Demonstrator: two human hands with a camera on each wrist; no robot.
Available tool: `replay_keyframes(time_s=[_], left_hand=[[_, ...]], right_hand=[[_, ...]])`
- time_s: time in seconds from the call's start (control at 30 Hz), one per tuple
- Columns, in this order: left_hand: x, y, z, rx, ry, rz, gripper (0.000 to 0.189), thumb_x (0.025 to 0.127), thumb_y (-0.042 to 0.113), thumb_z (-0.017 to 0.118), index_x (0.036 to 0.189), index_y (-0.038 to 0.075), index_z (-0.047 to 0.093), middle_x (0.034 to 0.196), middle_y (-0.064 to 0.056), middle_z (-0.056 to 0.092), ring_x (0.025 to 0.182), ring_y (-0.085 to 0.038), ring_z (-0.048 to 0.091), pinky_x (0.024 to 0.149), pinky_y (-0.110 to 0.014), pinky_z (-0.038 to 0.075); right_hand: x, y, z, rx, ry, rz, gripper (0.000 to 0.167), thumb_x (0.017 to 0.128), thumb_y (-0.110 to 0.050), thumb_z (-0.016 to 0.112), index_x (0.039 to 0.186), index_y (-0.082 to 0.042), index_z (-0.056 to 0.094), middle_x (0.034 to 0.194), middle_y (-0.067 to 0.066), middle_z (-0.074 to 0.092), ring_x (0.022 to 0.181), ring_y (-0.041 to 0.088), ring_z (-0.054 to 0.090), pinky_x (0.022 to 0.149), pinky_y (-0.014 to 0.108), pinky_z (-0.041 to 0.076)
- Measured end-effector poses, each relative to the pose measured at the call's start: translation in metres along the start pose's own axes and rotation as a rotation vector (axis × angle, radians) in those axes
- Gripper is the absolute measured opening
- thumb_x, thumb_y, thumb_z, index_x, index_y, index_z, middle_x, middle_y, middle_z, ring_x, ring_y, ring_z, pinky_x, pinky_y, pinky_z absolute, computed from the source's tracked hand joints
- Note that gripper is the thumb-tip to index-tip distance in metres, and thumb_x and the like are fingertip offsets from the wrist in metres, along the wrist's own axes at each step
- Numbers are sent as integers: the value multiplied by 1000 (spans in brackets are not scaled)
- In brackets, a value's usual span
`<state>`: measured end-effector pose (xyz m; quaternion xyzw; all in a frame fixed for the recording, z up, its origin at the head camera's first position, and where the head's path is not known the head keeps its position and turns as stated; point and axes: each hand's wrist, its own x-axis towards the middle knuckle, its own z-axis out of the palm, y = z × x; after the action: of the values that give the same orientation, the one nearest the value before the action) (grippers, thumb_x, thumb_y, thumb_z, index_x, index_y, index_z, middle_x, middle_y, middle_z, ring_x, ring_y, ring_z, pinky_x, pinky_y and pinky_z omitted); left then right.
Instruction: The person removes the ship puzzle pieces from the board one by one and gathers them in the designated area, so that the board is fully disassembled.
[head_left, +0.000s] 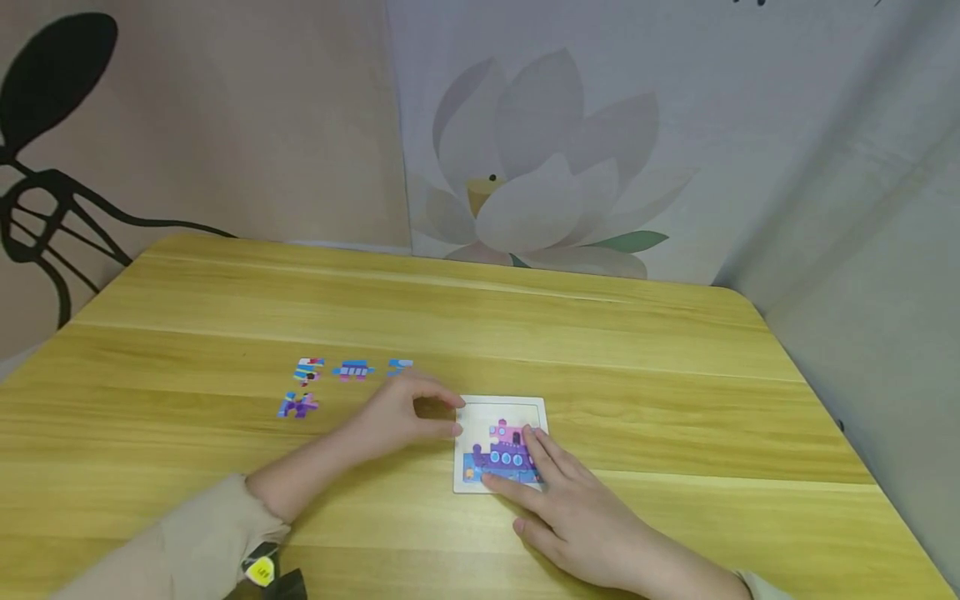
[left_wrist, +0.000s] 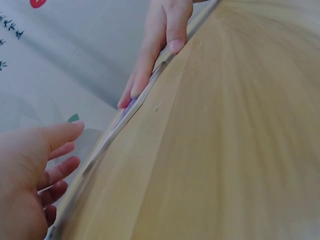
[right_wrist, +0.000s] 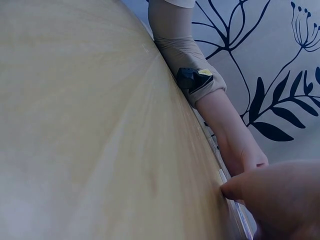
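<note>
A white-framed jigsaw tray (head_left: 476, 417) lies flat on the table, its upper part bare. Joined pieces (head_left: 507, 458) in its lower part show a purple and pink ship on blue water. My left hand (head_left: 401, 417) is at the tray's left edge, thumb and index finger apart; in the left wrist view that hand (left_wrist: 30, 175) has nothing between its fingers. With extended fingers, my right hand (head_left: 585, 521) rests on the ship pieces and the tray's lower right side, hiding part of them. The right wrist view shows the tray's edge (right_wrist: 245, 222) beside this hand.
Several loose jigsaw pieces lie left of the tray: a multicoloured one (head_left: 308, 371), a blue and lilac one (head_left: 353, 369), a purple one (head_left: 297, 406), and a blue one (head_left: 400, 366) partly behind my left hand. A wall with a flower print (head_left: 555, 167) stands behind the table (head_left: 660, 375).
</note>
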<state>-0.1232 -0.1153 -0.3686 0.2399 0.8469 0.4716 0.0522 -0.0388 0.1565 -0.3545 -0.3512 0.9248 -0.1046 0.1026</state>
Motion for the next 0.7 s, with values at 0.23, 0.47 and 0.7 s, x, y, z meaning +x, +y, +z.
replay_keyframes(time_s=[0.23, 0.47, 0.7], left_hand=[[9, 4, 13, 23, -34, 56, 27, 77, 26, 82, 100, 15, 74, 95, 9, 67, 89, -17, 49, 74, -35, 43], [17, 7, 24, 71, -69, 88, 32, 77, 28, 82, 104, 13, 74, 101, 8, 67, 91, -15, 49, 75, -32, 43], [22, 11, 32, 153, -100, 99, 38, 75, 32, 82, 108, 15, 72, 104, 8, 62, 100, -13, 46, 86, -41, 38]], right_hand=[[0, 1, 1, 0, 3, -5, 48, 102, -41, 42, 148, -42, 30, 157, 18, 5, 144, 30, 3, 108, 53, 21], [0, 1, 1, -8, 11, -16, 47, 102, -40, 42, 148, -41, 31, 157, 19, 7, 144, 30, 5, 108, 53, 22], [0, 2, 2, -19, 24, -32, 47, 102, -40, 42, 148, -40, 31, 157, 19, 8, 144, 30, 5, 108, 53, 23]])
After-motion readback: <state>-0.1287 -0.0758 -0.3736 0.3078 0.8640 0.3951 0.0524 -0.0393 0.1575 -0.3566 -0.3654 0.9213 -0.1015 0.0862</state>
